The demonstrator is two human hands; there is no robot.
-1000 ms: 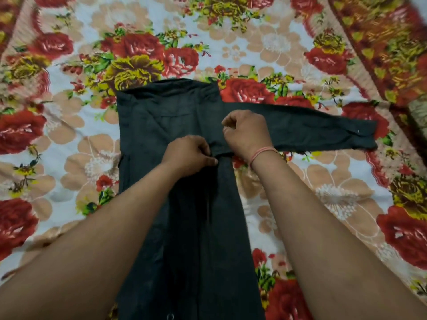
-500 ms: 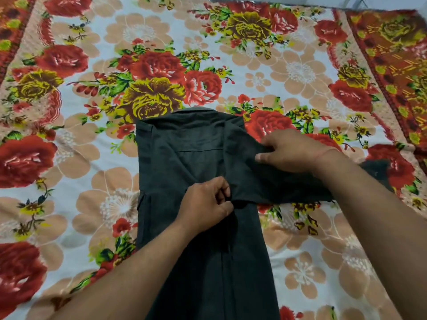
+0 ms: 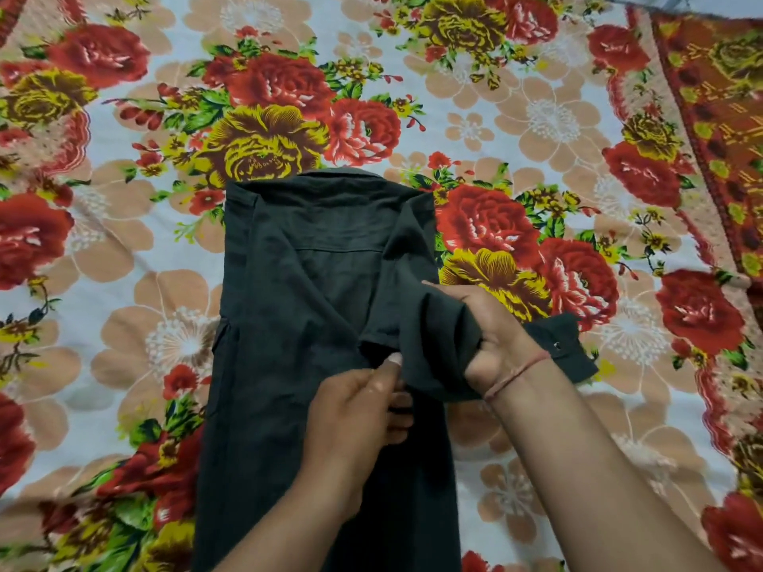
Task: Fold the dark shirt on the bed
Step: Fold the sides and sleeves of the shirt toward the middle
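Observation:
The dark shirt (image 3: 305, 291) lies lengthwise on the bed, collar at the far end, its body a narrow strip running toward me. My left hand (image 3: 363, 410) pinches the shirt at the base of the right sleeve, near the middle of the strip. My right hand (image 3: 491, 336) grips the bunched right sleeve (image 3: 437, 348) and holds it over the shirt's right edge. The sleeve's cuff (image 3: 565, 348), with a small button, trails out to the right behind my wrist.
A floral bedsheet (image 3: 536, 117) with red and yellow roses covers the bed on all sides of the shirt. An orange patterned border (image 3: 718, 88) runs along the far right. A pale strip shows past the bed's top right corner.
My right hand has gathered the stretched-out right sleeve and drawn it in toward the shirt's body. The left hand stays pinching at the sleeve's base. The view has shifted nearer.

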